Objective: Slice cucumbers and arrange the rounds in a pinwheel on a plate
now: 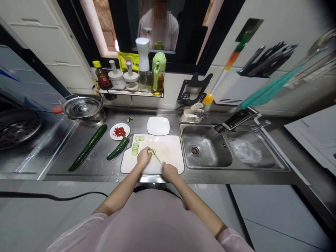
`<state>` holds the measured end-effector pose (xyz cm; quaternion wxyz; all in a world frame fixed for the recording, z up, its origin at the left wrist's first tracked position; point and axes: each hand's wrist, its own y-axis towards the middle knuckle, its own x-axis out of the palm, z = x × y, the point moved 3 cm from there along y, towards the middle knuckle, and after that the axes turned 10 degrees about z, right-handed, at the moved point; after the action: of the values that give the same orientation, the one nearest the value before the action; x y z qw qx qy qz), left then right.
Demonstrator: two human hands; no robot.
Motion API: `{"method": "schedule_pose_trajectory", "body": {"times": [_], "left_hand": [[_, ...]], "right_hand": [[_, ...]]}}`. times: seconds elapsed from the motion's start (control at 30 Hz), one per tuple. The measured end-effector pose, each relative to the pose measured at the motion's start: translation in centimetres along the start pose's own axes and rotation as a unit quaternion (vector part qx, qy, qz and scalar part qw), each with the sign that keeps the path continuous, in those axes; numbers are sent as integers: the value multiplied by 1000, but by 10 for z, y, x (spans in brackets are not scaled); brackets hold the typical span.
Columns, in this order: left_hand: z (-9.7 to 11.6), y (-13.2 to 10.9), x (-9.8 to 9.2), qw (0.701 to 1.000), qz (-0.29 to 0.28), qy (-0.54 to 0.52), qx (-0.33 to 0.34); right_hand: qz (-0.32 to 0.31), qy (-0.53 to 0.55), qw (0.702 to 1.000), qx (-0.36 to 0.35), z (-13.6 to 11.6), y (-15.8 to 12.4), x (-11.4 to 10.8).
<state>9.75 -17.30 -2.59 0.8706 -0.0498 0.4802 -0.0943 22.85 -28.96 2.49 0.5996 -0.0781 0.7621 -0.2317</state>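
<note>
My right hand (169, 171) is wrapped round the handle of a knife (159, 160), whose blade slants up and left over a white cutting board (170, 150). At the blade's tip, a small green cucumber slice (153, 152) is pinched in the fingers of my left hand (144, 157). Whether the blade touches the slice is too small to tell. Several pale cucumber slices (135, 148) lie overlapped in a row on the board's left part. Two more slices (141, 138) rest above that row. A cut piece of cucumber (118, 148) lies just left of the board.
A whole cucumber (88, 147), a plate of chopped red pieces (120, 132) and a lidded steel pot (85, 108) are on the left. Behind the board sits a white square dish (158, 126). The sink (207, 161) adjoins the board's right side. Seasoning bottles stand on a shelf (131, 92).
</note>
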Motion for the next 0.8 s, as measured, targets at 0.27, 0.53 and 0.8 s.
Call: {"method": "schedule_pose_trajectory", "body": {"times": [0.27,0.53,0.8], "left_hand": [[-1,-1,1,1000,6,5,9],[3,-4,-2,1000,6,14,13],[2,-3,0,1000,5,20,16]], "right_hand": [[2,0,1000,3,1,-3,-1],[5,-2,1000,4,13,-21,3],[13,-4,1000,6,15,-24,6]]}}
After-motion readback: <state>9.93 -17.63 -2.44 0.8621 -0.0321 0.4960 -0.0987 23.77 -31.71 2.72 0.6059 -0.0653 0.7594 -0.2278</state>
